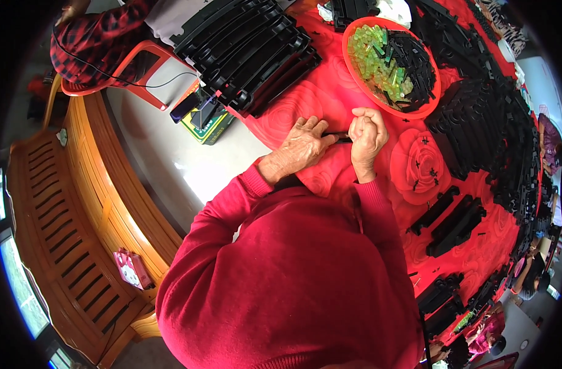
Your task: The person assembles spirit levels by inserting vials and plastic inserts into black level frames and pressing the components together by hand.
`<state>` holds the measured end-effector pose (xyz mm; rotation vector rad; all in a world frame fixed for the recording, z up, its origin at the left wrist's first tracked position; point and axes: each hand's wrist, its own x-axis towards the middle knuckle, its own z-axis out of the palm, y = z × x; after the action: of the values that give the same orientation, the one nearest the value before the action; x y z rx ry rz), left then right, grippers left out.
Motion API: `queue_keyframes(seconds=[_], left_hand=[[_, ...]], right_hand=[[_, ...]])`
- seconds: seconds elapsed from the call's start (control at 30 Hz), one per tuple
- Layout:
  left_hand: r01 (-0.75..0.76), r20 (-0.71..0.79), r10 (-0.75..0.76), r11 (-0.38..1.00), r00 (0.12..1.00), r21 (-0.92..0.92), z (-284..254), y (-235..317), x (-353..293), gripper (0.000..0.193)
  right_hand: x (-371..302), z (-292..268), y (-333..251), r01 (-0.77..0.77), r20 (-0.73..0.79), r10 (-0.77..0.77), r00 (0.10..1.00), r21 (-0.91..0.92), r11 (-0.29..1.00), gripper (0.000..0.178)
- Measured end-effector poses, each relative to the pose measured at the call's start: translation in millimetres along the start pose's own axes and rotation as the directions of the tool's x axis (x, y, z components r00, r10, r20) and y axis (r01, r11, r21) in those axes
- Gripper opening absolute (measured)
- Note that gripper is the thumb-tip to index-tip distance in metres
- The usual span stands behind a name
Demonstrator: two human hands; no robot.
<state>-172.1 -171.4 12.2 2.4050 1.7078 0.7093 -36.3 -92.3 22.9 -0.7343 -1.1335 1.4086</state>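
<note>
Over the red rose-patterned tablecloth (321,101), my left hand (300,145) lies palm down. Its thumb and fingers close on a short dark plastic piece (341,137), mostly covered by the hand. At the other end of that piece is my right hand (367,135), its fingers curled tightly inward; what they pinch is hidden. Just beyond it stands an oval red basin (410,115). Translucent yellow-green pieces (368,49) fill the basin's left side and black plastic strips (413,64) its right.
Ribbed black parts (244,49) are stacked at the far left. Black parts (471,123) pile up on the right, with long bars (456,224) nearer and tiny black bits (417,165) beside my right hand. A wooden bench (72,246), red chair (149,67) and person in plaid (93,49) are left.
</note>
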Motion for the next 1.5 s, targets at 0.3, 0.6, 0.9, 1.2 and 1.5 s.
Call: queue_keyframes(seconds=[0.3,0.6,0.9,1.2,1.5], left_hand=[[-0.030,-0.097,0.026,0.999,0.995,-0.038,13.2,-6.0,-8.1,0.026],[0.112,-0.334,-0.160,0.981,0.929,-0.157,5.1,1.9,-15.5,0.037],[0.147,-0.298,-0.187,0.978,0.936,-0.150,10.0,-3.4,-18.5,0.036],[0.161,-0.264,-0.202,0.972,0.943,-0.170,9.5,-2.2,-17.6,0.035],[0.115,-0.307,-0.161,0.980,0.938,-0.164,9.0,-0.6,-13.7,0.037]], right_hand=[[-0.3,-1.6,-1.0,-0.057,0.048,0.052,0.997,0.113,0.992,0.020],[-3.6,13.0,0.7,-0.102,0.090,0.089,0.992,0.146,0.984,0.019],[-4.0,21.5,2.0,-0.098,0.111,0.091,0.990,0.062,0.993,0.020],[-6.8,20.1,7.1,-0.019,0.134,0.025,0.991,-0.041,0.999,0.020],[-12.1,18.5,-13.0,-0.012,0.108,0.007,0.994,0.051,0.999,0.017]])
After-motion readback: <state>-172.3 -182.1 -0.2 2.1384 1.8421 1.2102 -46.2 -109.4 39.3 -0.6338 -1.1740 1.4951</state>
